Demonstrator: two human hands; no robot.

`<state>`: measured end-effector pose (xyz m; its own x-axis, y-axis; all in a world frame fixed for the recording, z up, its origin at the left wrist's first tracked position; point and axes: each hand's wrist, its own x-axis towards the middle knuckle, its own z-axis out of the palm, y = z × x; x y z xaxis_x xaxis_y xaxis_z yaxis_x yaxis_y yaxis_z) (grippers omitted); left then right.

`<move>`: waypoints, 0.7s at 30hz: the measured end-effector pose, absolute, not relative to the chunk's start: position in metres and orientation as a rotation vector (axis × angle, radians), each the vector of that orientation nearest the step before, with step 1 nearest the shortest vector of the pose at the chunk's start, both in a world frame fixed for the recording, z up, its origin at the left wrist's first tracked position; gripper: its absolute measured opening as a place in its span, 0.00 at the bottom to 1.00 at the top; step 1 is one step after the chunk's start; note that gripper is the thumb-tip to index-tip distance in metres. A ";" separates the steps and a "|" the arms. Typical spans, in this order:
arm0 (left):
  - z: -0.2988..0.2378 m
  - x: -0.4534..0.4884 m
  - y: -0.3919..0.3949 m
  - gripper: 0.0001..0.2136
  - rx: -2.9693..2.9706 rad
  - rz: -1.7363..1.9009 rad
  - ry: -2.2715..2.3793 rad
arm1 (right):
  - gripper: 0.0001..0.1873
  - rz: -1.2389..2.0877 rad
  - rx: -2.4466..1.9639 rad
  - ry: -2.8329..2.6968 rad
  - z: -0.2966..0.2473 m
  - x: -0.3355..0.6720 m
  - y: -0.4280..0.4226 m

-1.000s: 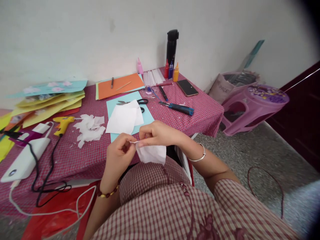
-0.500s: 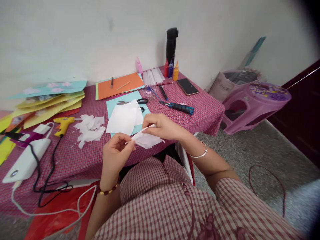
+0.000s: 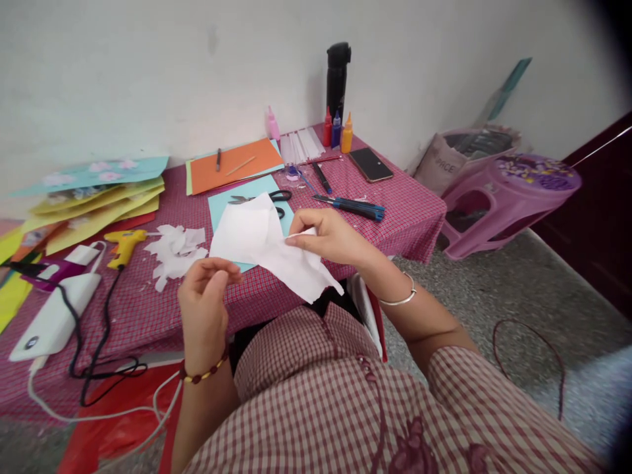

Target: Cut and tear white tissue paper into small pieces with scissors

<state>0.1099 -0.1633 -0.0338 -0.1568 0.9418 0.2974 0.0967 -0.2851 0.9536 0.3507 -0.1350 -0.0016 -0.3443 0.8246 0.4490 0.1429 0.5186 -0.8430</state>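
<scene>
My right hand (image 3: 328,236) pinches a thin white sheet of tissue paper (image 3: 301,270) between thumb and fingers. The sheet hangs unfolded toward the table's front edge, and its left part overlaps other white paper (image 3: 241,230) lying on a light blue sheet (image 3: 222,204). To the left, my left hand (image 3: 207,289) is off the tissue, its fingers loosely curled and nothing seen in them. Black-handled scissors (image 3: 281,196) lie partly under the white paper. Torn white paper scraps (image 3: 176,253) are heaped beyond my left hand.
A yellow glue gun (image 3: 123,247) and white power bank (image 3: 56,316) with cables lie at left. A blue-black utility knife (image 3: 355,207), phone (image 3: 370,164), small paint bottles (image 3: 347,135) and black flask (image 3: 337,79) are at right. A pink stool (image 3: 508,197) stands beside the table.
My left hand has let go of the tissue and moved left. The tissue, gathered and folded before, now hangs spread out from my right hand.
</scene>
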 end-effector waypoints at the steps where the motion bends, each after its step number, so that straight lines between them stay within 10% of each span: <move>1: -0.033 0.113 -0.166 0.08 1.449 1.473 1.204 | 0.10 0.891 -0.808 -1.834 -0.003 0.348 -0.136; 21: -0.049 0.145 -0.173 0.13 1.649 1.094 1.254 | 0.07 0.934 -0.777 -1.953 -0.002 0.342 -0.142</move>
<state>0.1449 -0.1729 -0.0491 0.1433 0.9742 0.1745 0.3048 -0.2111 0.9287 0.3417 -0.1422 -0.0017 -0.4763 0.7806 0.4047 0.1749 0.5352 -0.8264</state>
